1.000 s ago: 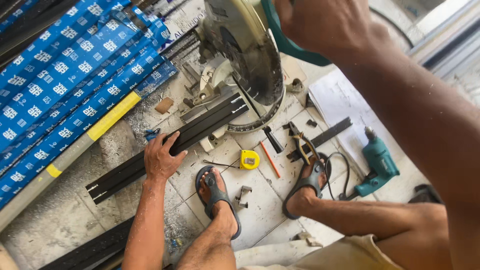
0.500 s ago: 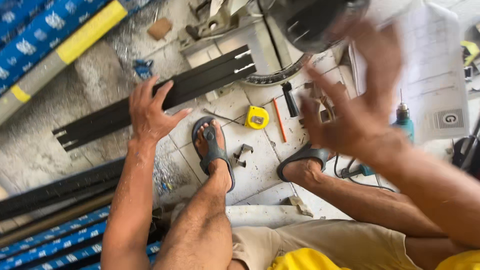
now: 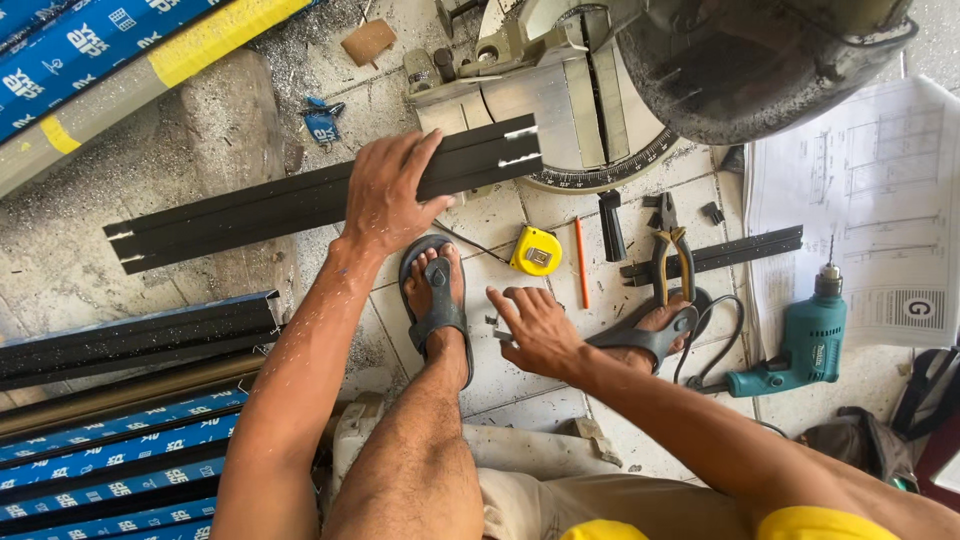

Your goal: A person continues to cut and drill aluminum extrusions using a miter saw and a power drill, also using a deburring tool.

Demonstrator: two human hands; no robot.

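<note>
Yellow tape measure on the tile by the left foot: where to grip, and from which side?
Pinch the yellow tape measure across its two flat side faces, coming straight down from above. It lies flat on the tile, apart from the orange pencil to its right and the left sandal, so there is probably room for fingers on both sides.

Landmark: mitre saw (image 3: 600, 90).
- Blue printed wrap with a yellow band on the long profile (image 3: 130, 60), far left of saw.
- Small blue label scrap (image 3: 322, 125), just left of saw base.
- White drawing sheet (image 3: 870, 190), right of saw.
- Blue-wrapped profile stack (image 3: 110, 470), well below-left of saw.
</note>
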